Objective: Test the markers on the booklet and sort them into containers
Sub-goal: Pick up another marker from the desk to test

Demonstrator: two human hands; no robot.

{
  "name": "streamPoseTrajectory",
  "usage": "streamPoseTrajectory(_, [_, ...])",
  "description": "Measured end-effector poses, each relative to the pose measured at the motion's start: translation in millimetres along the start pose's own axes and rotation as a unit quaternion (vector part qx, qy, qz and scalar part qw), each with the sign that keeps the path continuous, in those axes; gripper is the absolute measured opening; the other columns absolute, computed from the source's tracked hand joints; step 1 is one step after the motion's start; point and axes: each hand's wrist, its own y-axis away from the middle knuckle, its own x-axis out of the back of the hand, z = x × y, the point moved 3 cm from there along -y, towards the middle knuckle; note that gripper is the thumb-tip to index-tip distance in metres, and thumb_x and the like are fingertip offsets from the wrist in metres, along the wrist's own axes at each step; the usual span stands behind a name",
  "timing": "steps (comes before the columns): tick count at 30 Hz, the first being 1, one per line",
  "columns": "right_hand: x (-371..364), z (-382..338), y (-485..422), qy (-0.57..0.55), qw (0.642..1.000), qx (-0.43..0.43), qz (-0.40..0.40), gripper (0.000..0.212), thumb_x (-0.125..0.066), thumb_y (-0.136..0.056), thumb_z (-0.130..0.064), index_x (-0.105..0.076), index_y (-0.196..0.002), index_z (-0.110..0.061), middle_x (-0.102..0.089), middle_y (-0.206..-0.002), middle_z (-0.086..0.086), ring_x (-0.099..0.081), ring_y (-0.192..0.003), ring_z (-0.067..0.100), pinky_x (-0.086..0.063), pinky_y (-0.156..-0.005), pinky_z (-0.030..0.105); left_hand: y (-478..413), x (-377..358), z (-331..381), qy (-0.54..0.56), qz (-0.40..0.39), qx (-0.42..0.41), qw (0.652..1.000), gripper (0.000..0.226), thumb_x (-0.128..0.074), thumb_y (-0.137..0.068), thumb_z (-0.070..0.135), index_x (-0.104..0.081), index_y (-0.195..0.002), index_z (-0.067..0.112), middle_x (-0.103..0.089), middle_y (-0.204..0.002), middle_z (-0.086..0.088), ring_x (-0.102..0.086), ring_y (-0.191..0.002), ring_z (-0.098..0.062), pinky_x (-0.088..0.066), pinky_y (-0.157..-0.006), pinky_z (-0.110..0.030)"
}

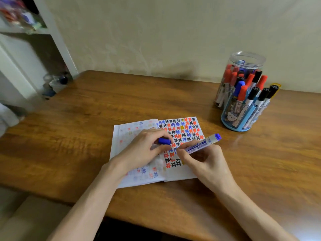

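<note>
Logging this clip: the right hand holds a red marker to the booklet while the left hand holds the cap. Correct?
One error: in the head view the marker is blue, not red. The right hand does hold it to the booklet, and the left hand holds the cap.

Place: looks like a home, a corner of a room with a desk in it
Table: wooden tabletop with visible grain, pushed right up against the wall
Wall: cream wallpaper with a faint pattern, pretty domestic
Shelving: white shelf unit on the left, colourful clutter on it, too blurry to name
Desk stuff: clear plastic jar and blue cartoon-printed pen holder stuffed with markers, open booklet covered in coloured hash scribbles, very homework-table, not office kit
</note>
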Motion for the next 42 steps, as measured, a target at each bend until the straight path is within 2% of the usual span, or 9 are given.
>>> streamPoseTrajectory(4, [-8.7,9.1,6.5,0.029,0.999,-0.009,0.018,0.006,-0.074,-0.096,-0.019,-0.077,-0.091,-0.021,-0.079,-0.092,-0.018,-0.075,-0.084,0.008,-0.061,-0.071,0.036,-0.5,-1.1,-3.8,-0.015,0.008,-0.008,1.0,0.019,-0.072,-0.094,0.027,-0.066,-0.109,0.037,-0.064,-0.113,0.018,-0.055,-0.112,0.004,-0.052,-0.095,-0.026])
streamPoseTrajectory(14, [-11.1,14.0,9.1,0.071,0.997,0.02,-0.011,0.005,-0.073,-0.097,-0.026,-0.077,-0.094,-0.026,-0.076,-0.097,-0.024,-0.074,-0.088,0.007,-0.062,-0.068,0.037,-1.8,-3.5,-7.5,-0.034,0.035,-0.015,0.999,0.021,-0.075,-0.091,0.029,-0.069,-0.111,0.034,-0.067,-0.113,0.014,-0.055,-0.108,0.003,-0.045,-0.086,-0.011])
streamPoseTrajectory(20, [-12.0,13.9,8.6,0.078,0.996,0.024,-0.021,0.008,-0.072,-0.097,-0.025,-0.076,-0.09,-0.025,-0.075,-0.096,-0.019,-0.073,-0.085,0.012,-0.06,-0.067,0.042,-1.7,-4.0,-7.6,-0.031,0.037,-0.026,0.999,0.021,-0.076,-0.091,0.029,-0.069,-0.11,0.033,-0.067,-0.111,0.013,-0.058,-0.108,0.0,-0.052,-0.09,-0.023])
streamPoseTrajectory(22, [-12.2,15.6,8.1,0.092,0.995,0.026,-0.022,0.01,-0.072,-0.097,-0.027,-0.075,-0.088,-0.025,-0.074,-0.096,-0.016,-0.072,-0.082,0.016,-0.058,-0.065,0.044,-1.2,-3.5,-7.3,-0.025,0.037,-0.024,0.999,0.021,-0.076,-0.091,0.029,-0.069,-0.11,0.033,-0.067,-0.112,0.013,-0.058,-0.11,0.0,-0.052,-0.09,-0.022])
streamPoseTrajectory(27, [-9.5,14.3,7.9,0.064,0.997,0.042,-0.017,0.006,-0.072,-0.097,-0.026,-0.075,-0.092,-0.026,-0.075,-0.099,-0.022,-0.073,-0.089,0.009,-0.06,-0.068,0.034,-1.1,-3.8,-8.4,-0.028,0.037,-0.018,0.999,0.023,-0.076,-0.09,0.029,-0.066,-0.108,0.039,-0.065,-0.112,0.019,-0.056,-0.11,0.004,-0.047,-0.089,-0.015])
streamPoseTrajectory(32, [-12.3,15.1,8.8,0.086,0.995,0.041,-0.034,0.01,-0.071,-0.096,-0.029,-0.076,-0.091,-0.022,-0.074,-0.094,-0.019,-0.072,-0.084,0.014,-0.059,-0.066,0.042,-1.8,-3.5,-9.1,-0.023,0.036,-0.025,0.999,0.022,-0.076,-0.09,0.029,-0.067,-0.108,0.038,-0.065,-0.109,0.018,-0.057,-0.108,0.004,-0.05,-0.088,-0.016])
streamPoseTrajectory(37, [-9.6,18.9,8.2,0.083,0.996,0.037,-0.004,0.011,-0.071,-0.095,-0.025,-0.073,-0.085,-0.021,-0.075,-0.088,-0.015,-0.071,-0.075,0.016,-0.057,-0.063,0.044,-1.7,-3.2,-10.5,-0.015,0.039,-0.025,0.999,0.022,-0.076,-0.09,0.03,-0.068,-0.11,0.036,-0.065,-0.11,0.018,-0.057,-0.11,0.004,-0.051,-0.086,-0.014])
streamPoseTrajectory(39, [-8.5,18.9,7.4,0.072,0.997,0.037,0.0,0.01,-0.072,-0.096,-0.023,-0.075,-0.087,-0.019,-0.075,-0.091,-0.016,-0.072,-0.081,0.014,-0.059,-0.065,0.04,-1.8,-3.4,-11.3,-0.018,0.041,-0.026,0.999,0.022,-0.076,-0.09,0.031,-0.068,-0.11,0.036,-0.065,-0.111,0.018,-0.057,-0.11,0.004,-0.051,-0.087,-0.015])
streamPoseTrajectory(42, [-9.5,15.0,7.8,0.062,0.997,0.043,-0.01,0.007,-0.073,-0.096,-0.027,-0.076,-0.09,-0.026,-0.075,-0.097,-0.021,-0.073,-0.086,0.01,-0.061,-0.066,0.033,-2.2,-3.3,-10.9,-0.02,0.044,-0.027,0.998,0.022,-0.076,-0.09,0.031,-0.068,-0.11,0.035,-0.065,-0.111,0.017,-0.057,-0.11,0.004,-0.05,-0.087,-0.014])
